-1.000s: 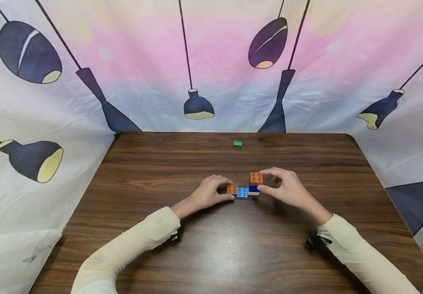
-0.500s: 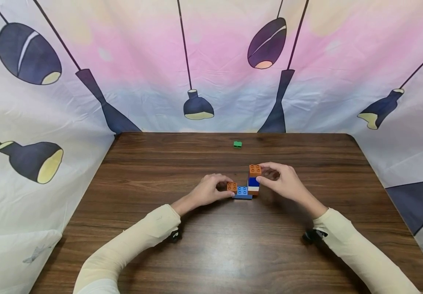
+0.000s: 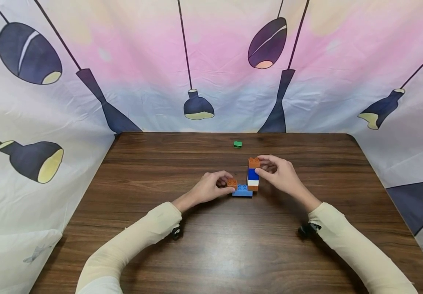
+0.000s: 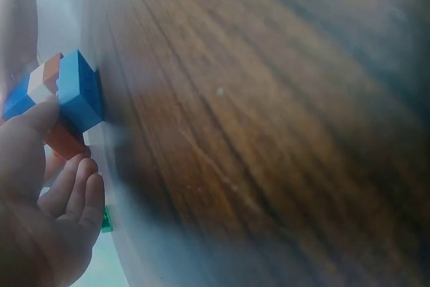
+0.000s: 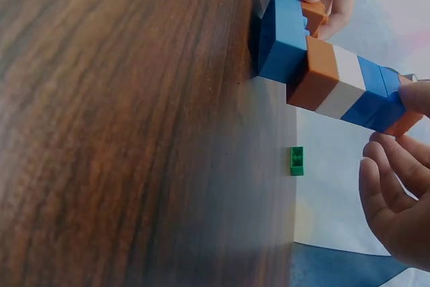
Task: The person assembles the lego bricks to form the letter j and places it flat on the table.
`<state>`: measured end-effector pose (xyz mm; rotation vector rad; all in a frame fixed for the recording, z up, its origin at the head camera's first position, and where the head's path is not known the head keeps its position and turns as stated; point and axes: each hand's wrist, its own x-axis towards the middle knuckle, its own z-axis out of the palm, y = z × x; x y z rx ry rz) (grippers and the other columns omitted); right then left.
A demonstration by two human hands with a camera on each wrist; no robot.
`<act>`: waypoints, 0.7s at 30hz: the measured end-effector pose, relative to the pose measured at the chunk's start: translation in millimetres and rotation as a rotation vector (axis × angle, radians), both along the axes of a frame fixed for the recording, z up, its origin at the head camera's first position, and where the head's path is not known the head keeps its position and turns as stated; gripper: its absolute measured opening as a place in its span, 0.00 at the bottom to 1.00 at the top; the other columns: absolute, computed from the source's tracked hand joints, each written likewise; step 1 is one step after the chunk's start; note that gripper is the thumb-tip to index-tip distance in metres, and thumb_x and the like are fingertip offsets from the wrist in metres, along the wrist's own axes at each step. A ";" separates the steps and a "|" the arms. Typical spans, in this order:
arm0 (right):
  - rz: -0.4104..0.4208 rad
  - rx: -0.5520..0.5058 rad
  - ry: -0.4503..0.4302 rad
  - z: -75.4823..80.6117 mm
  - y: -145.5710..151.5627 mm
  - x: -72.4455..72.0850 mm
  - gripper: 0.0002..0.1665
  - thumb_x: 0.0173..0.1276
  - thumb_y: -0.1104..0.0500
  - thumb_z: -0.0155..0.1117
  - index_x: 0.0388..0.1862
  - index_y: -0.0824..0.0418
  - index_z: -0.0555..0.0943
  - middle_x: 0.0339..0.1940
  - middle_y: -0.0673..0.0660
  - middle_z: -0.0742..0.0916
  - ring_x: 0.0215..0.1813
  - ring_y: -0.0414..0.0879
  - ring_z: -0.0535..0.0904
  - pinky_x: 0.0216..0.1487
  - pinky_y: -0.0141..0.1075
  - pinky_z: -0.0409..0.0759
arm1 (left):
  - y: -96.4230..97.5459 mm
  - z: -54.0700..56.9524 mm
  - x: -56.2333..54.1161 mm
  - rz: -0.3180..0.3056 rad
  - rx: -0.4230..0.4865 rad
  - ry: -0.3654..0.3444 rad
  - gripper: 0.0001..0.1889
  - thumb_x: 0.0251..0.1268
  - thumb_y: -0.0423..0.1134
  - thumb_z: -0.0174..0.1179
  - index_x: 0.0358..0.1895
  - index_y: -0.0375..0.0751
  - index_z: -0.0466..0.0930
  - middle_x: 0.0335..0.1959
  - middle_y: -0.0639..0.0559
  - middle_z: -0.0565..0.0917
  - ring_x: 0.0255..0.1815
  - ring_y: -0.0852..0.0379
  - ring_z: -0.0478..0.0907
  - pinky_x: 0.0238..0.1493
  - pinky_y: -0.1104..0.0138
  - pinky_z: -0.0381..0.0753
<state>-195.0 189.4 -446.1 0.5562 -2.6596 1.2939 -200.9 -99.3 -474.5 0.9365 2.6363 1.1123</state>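
Note:
In the head view, a light blue base brick (image 3: pixel 242 190) carries a small orange brick (image 3: pixel 232 183) at its left end and a tower at its right end. The tower runs upward from an orange brick (image 3: pixel 253 188) through a white brick (image 5: pixel 340 82) and two dark blue bricks (image 5: pixel 373 97) to a top orange brick (image 3: pixel 254 162). My left hand (image 3: pixel 209 187) pinches the small orange brick between thumb and fingers. High on the tower, my right hand (image 3: pixel 283 174) grips the top orange and blue bricks, thumb in front, fingers behind.
A lone green brick (image 3: pixel 238 144) lies near the far edge of the brown wooden table (image 3: pixel 152 163). Behind and beside the table hangs a cloth (image 3: pixel 141 61) printed with lamps. Dark wrist cameras sit below both sleeves.
The joined bricks have shifted slightly away from me, and their front sides show more while the top studs show less. My right hand has moved up and a little left in the head view.

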 end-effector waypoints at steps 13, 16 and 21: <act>-0.021 -0.029 0.004 -6.7 -3.1 -12.9 0.23 0.71 0.49 0.71 0.61 0.56 0.82 0.50 0.54 0.90 0.46 0.45 0.86 0.44 0.38 0.83 | 0.5 0.3 -2.4 0.026 0.009 -0.020 0.20 0.70 0.51 0.67 0.57 0.43 0.83 0.45 0.53 0.87 0.44 0.61 0.82 0.48 0.66 0.81; -0.013 -0.034 -0.006 -8.8 -2.8 -15.6 0.24 0.71 0.49 0.71 0.62 0.55 0.81 0.51 0.54 0.90 0.47 0.46 0.86 0.45 0.40 0.83 | 0.7 0.6 -3.6 0.031 0.014 -0.032 0.20 0.70 0.51 0.67 0.57 0.43 0.84 0.45 0.53 0.87 0.44 0.62 0.82 0.48 0.66 0.81; -0.002 -0.033 -0.053 -11.0 -2.7 -20.4 0.26 0.71 0.49 0.71 0.64 0.56 0.80 0.54 0.56 0.88 0.49 0.49 0.86 0.49 0.45 0.83 | 0.8 0.9 -4.4 0.036 0.029 -0.041 0.20 0.70 0.51 0.66 0.58 0.43 0.84 0.45 0.52 0.87 0.43 0.62 0.83 0.47 0.66 0.82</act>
